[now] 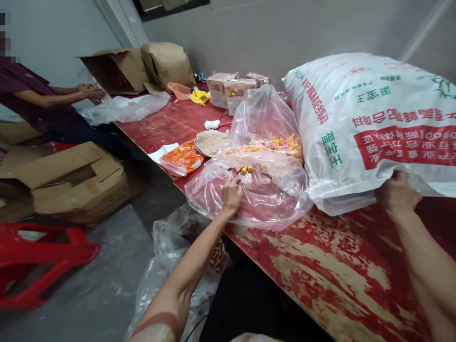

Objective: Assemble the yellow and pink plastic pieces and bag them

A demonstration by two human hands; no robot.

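Observation:
My left hand [232,194] is at the near side of a clear plastic bag [281,209], its fingers curled on the film. Inside the bag lies a heap of small yellow and pink pieces [285,145], a few of them close to my fingertips. My right hand [399,192] is closed on the lower edge of a large, full white woven sack [342,109] with red and green printing. The sack lies on the red worn table [320,266], right beside the plastic bag. My right fingertips are partly hidden under the sack's edge.
Orange packaging [183,156], a round beige pad [211,142] and wrapped packs [238,90] lie beyond the bag. Cardboard boxes [164,66] stand at the back. Another person [39,99] works at left, near an open carton [78,180] and a red stool [46,256]. Plastic bags [160,275] hang below the table edge.

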